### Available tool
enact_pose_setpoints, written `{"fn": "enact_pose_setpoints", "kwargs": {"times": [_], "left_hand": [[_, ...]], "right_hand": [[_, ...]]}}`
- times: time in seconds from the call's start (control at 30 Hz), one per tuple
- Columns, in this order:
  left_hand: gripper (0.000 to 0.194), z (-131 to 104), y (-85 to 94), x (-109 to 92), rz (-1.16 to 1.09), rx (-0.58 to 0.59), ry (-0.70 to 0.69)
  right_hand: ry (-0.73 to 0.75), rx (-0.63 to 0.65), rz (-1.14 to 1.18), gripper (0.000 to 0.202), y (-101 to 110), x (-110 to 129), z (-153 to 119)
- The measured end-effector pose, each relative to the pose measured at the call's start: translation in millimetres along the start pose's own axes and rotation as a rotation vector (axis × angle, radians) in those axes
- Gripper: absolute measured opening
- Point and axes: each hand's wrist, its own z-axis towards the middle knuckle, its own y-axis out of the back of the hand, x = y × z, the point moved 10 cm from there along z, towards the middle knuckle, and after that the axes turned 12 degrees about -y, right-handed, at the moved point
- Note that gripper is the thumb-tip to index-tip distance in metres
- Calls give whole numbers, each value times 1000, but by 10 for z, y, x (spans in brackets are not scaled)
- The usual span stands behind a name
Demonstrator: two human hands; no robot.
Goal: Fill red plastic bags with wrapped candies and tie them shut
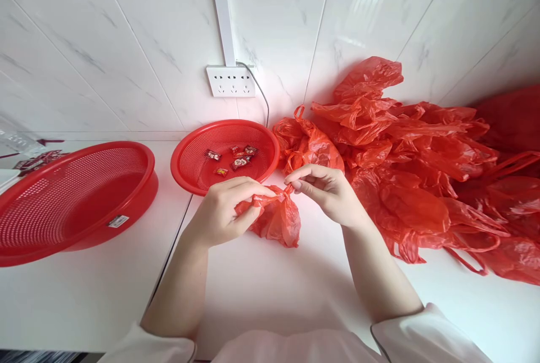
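Note:
Between my hands is a small red plastic bag [279, 225], its top drawn together in what looks like a knot. My left hand [225, 211] is closed on one end of the bag's top, with thumb and fingers pinching the film. With thumb and forefinger, my right hand [323, 191] pinches the other twisted end, above the knot. The bag's body hangs just over the white table; whether it touches the surface I cannot tell. What lies inside the bag is hidden by the red film. Behind it stands a round red basket [185, 174] with several wrapped candies [240, 160] in it.
A larger red basket [143, 200] stands at the left, with wrapped packets [40, 161] behind it. Many crumpled red plastic bags [413, 183] are heaped along the right. A power socket [231, 81] with a grey cable [262, 93] is on the tiled wall.

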Motion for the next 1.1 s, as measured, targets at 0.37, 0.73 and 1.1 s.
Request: {"fn": "enact_pose_setpoints", "kwargs": {"times": [0.37, 0.73, 1.1], "left_hand": [[12, -210, -337, 306, -679, 208, 387], [19, -460, 92, 447, -310, 447, 446], [40, -662, 384, 614, -174, 407, 631]], "right_hand": [[-310, 178, 446, 24, -75, -377, 67], [-275, -174, -13, 50, 699, -230, -78], [-246, -479, -245, 41, 1333, 13, -427]]}}
